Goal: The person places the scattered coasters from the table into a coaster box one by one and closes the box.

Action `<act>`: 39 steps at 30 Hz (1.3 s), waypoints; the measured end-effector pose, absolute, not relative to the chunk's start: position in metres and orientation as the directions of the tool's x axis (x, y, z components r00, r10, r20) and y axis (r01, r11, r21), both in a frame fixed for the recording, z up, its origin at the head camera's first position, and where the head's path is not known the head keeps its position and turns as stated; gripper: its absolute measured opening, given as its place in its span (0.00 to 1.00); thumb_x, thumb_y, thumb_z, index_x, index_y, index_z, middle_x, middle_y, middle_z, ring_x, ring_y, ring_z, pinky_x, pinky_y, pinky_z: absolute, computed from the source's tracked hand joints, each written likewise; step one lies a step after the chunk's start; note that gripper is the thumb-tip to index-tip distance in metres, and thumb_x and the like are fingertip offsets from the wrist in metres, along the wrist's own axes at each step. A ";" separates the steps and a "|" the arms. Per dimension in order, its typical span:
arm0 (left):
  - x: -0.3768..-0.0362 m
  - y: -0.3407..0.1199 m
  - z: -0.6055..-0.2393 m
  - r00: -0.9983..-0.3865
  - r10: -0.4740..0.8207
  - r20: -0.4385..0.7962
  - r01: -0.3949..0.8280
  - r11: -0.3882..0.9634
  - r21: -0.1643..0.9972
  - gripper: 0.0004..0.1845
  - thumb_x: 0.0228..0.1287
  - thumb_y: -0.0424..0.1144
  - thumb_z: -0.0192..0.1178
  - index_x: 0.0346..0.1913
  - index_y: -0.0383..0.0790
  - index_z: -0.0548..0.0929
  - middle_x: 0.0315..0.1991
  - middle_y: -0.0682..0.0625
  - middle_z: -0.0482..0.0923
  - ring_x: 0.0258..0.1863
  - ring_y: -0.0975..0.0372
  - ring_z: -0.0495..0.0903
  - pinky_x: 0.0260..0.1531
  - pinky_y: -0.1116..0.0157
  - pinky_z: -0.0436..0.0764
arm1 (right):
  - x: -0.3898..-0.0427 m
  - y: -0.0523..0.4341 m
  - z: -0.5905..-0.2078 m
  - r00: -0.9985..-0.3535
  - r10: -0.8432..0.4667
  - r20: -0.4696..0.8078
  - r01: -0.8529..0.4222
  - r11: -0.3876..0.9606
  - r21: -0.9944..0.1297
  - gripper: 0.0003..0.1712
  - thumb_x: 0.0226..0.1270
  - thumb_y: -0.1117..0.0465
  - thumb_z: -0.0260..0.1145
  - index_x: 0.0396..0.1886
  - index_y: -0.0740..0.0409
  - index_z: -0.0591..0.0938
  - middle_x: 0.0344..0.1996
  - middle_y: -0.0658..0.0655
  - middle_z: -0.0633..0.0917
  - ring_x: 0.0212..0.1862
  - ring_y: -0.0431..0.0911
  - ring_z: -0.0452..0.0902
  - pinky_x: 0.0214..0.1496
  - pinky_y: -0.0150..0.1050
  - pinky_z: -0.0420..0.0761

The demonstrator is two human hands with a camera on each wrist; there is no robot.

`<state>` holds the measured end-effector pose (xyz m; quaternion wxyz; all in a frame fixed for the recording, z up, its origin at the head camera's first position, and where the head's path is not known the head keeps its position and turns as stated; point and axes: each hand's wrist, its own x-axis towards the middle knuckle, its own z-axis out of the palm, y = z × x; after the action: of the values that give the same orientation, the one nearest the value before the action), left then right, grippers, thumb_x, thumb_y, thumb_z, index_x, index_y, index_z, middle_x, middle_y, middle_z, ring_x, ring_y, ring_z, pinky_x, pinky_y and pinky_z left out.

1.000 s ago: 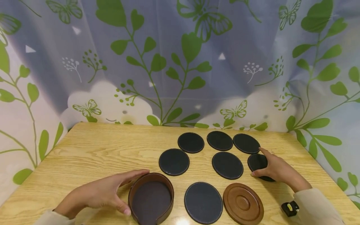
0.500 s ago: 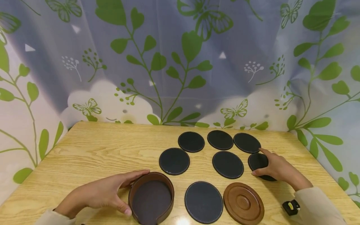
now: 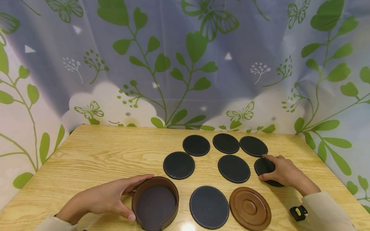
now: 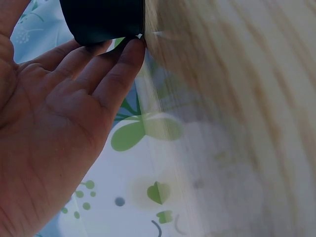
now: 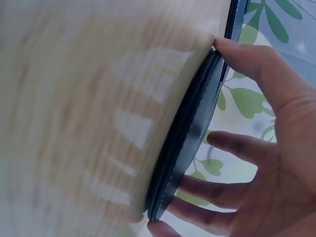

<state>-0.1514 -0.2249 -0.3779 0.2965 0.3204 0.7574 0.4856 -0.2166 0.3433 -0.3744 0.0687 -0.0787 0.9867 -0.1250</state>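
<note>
On the table (image 3: 95, 150), right hand (image 3: 284, 175) grips a coaster (image 3: 264, 166).

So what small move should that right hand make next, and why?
Probably lift the black coaster off the table. The right hand already pinches its rim, thumb near side, fingers far side, and in the right wrist view it looks to lie flat. The left hand steadies the open brown holder.

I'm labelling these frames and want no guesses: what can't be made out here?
- Head view: the right hand covers much of the coaster it grips.
- Right wrist view: the table surface is blurred; whether one coaster or several are gripped is unclear.
- Left wrist view: the holder is cut off by the top edge.
</note>
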 end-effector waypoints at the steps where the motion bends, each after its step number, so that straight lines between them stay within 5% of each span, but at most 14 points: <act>1: -0.151 -0.225 -0.378 -0.619 0.773 -0.139 0.195 0.322 0.926 0.56 0.61 0.42 0.76 0.85 0.45 0.53 0.82 0.42 0.60 0.76 0.81 0.60 0.67 0.81 0.62 | -0.216 0.343 -0.375 -0.979 -0.172 -0.112 -0.140 0.958 -0.249 0.57 0.55 0.41 0.82 0.75 0.71 0.70 0.61 0.90 0.70 0.58 0.88 0.68 0.52 0.72 0.77; 8: -0.152 -0.224 -0.377 -0.622 0.769 -0.148 0.185 0.328 0.926 0.55 0.61 0.42 0.76 0.85 0.46 0.53 0.82 0.42 0.59 0.76 0.79 0.61 0.67 0.81 0.62 | -0.207 0.338 -0.371 -0.990 -0.124 -0.066 -0.109 0.974 -0.199 0.55 0.56 0.38 0.80 0.75 0.63 0.71 0.61 0.86 0.71 0.55 0.81 0.69 0.38 0.69 0.78; 15: -0.151 -0.224 -0.376 -0.622 0.771 -0.138 0.205 0.330 0.921 0.55 0.61 0.41 0.76 0.85 0.46 0.53 0.82 0.41 0.59 0.82 0.51 0.60 0.66 0.81 0.64 | -0.199 0.329 -0.364 -0.993 -0.114 -0.011 -0.111 0.981 -0.158 0.52 0.59 0.40 0.79 0.76 0.60 0.72 0.59 0.82 0.73 0.52 0.74 0.71 0.34 0.61 0.74; 23: -0.151 -0.222 -0.374 -0.622 0.770 -0.141 0.208 0.337 0.918 0.56 0.61 0.41 0.77 0.85 0.47 0.53 0.81 0.41 0.60 0.80 0.35 0.57 0.65 0.81 0.65 | -0.193 0.316 -0.359 -0.991 -0.132 0.034 -0.136 0.982 -0.133 0.49 0.60 0.41 0.79 0.75 0.59 0.73 0.58 0.81 0.75 0.51 0.75 0.73 0.31 0.61 0.76; 27: -0.151 -0.222 -0.375 -0.627 0.763 -0.154 0.197 0.347 0.917 0.55 0.61 0.42 0.77 0.85 0.47 0.53 0.82 0.42 0.60 0.81 0.38 0.57 0.65 0.81 0.64 | -0.190 0.307 -0.357 -0.984 -0.166 0.068 -0.173 0.978 -0.116 0.48 0.59 0.42 0.80 0.74 0.57 0.75 0.58 0.80 0.76 0.51 0.74 0.75 0.29 0.62 0.78; 29: -0.151 -0.221 -0.375 -0.630 0.760 -0.161 0.192 0.353 0.916 0.55 0.61 0.43 0.77 0.85 0.47 0.53 0.82 0.43 0.60 0.82 0.47 0.59 0.66 0.81 0.64 | -0.187 0.301 -0.354 -0.981 -0.178 0.083 -0.186 0.976 -0.109 0.47 0.58 0.42 0.80 0.73 0.56 0.76 0.58 0.80 0.76 0.52 0.74 0.75 0.30 0.64 0.79; 36: -0.151 -0.223 -0.375 -0.631 0.759 -0.160 0.192 0.353 0.915 0.55 0.61 0.42 0.77 0.85 0.50 0.54 0.82 0.42 0.60 0.82 0.45 0.58 0.65 0.82 0.64 | -0.175 0.271 -0.345 -0.967 -0.221 0.128 -0.232 0.969 -0.080 0.49 0.55 0.38 0.81 0.74 0.52 0.77 0.59 0.77 0.76 0.55 0.74 0.75 0.32 0.67 0.80; 39: -0.150 -0.223 -0.375 -0.639 0.749 -0.175 0.181 0.368 0.912 0.54 0.61 0.44 0.77 0.85 0.53 0.55 0.82 0.44 0.60 0.82 0.60 0.61 0.65 0.82 0.63 | -0.171 0.256 -0.343 -0.958 -0.246 0.146 -0.258 0.964 -0.067 0.49 0.54 0.36 0.81 0.74 0.50 0.77 0.59 0.76 0.77 0.56 0.73 0.75 0.33 0.65 0.80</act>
<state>-0.1500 -0.2234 -0.3754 0.2994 0.3016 0.7709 0.4745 -0.1714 0.2564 -0.3434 -0.0682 -0.1275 0.9886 -0.0426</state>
